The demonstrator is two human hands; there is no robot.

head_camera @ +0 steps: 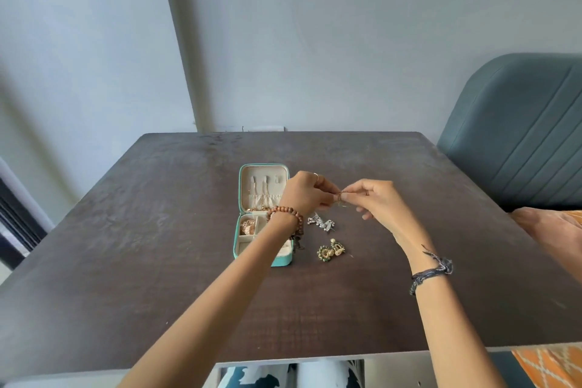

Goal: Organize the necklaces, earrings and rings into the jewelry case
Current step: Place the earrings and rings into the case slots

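Together, left hand (303,190) and right hand (374,198) pinch a thin gold earring (339,197) — fine wire.

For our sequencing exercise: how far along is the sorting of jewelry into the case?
Done: chains hang in the open jewelry case lid, gold pieces fill one compartment. In hand: left hand and right hand pinch one small piece together. Left: silver earrings and gold-green earrings on the table.
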